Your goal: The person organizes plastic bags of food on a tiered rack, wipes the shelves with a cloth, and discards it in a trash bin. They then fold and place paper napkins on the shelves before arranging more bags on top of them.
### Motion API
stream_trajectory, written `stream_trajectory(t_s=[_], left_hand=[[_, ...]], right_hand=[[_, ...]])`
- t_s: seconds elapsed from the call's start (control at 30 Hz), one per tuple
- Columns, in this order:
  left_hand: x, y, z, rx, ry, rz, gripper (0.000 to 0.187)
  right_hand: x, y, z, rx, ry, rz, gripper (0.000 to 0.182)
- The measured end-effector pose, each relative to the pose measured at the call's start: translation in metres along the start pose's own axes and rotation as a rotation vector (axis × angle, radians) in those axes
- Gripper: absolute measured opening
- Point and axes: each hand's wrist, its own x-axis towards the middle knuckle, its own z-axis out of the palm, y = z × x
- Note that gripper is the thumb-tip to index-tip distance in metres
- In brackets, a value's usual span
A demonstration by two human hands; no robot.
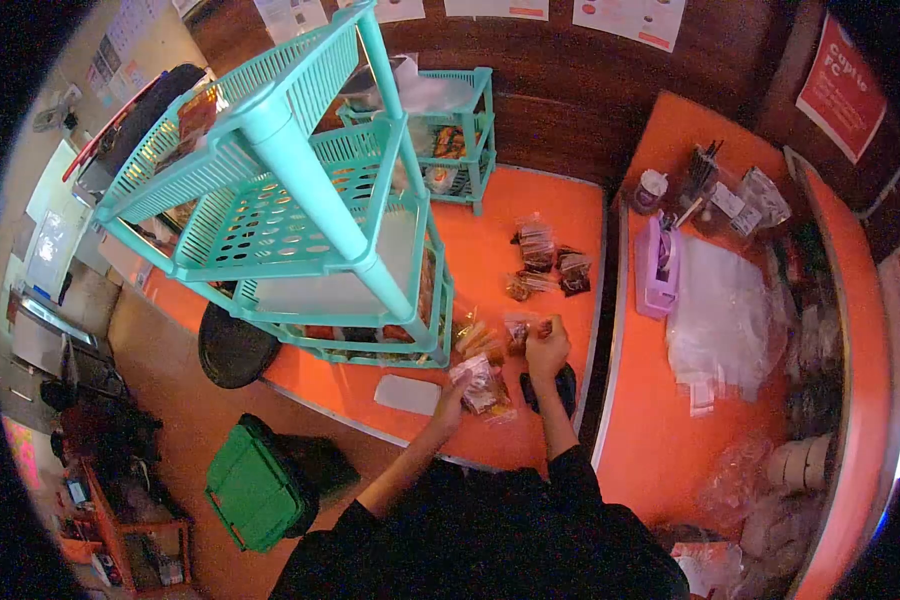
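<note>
My left hand (450, 404) grips a clear snack packet (480, 385) with reddish-brown contents, just above the orange counter (490, 250). My right hand (546, 350) is closed on another small clear packet (518, 330) beside it. Both hands hover right of the teal plastic rack (300, 200), near its lowest shelf. A black object (567, 385) lies on the counter under my right wrist. More sealed packets (545, 262) lie in a small heap farther back on the counter.
A white flat card (407, 394) lies near the counter's front edge. A second teal rack (450, 140) stands at the back. On the right-hand counter sit a purple tape dispenser (657, 265) and a stack of clear bags (725, 320). A green bin (255, 485) is on the floor.
</note>
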Motion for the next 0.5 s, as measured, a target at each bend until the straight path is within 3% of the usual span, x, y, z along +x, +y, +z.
stream_trajectory(t_s=[0.17,0.23,0.37,0.43,0.5], left_hand=[[0.000,0.002,0.005,0.021,-0.022,0.039,0.051],[-0.001,0.005,0.008,0.033,-0.041,0.087,0.050],[-0.003,0.005,0.003,0.019,-0.034,0.051,0.051],[0.001,0.003,0.000,-0.040,-0.060,0.106,0.049],[0.003,0.000,-0.005,-0.044,-0.068,0.118,0.049]], right_hand=[[-0.001,0.005,0.005,-0.127,0.020,-0.122,0.020],[-0.002,0.010,0.009,-0.078,0.069,-0.284,0.020],[-0.009,0.012,0.010,-0.112,0.000,-0.224,0.014],[-0.011,0.013,0.007,0.107,-0.101,-0.069,0.017],[-0.007,0.016,0.005,0.094,-0.092,-0.107,0.016]])
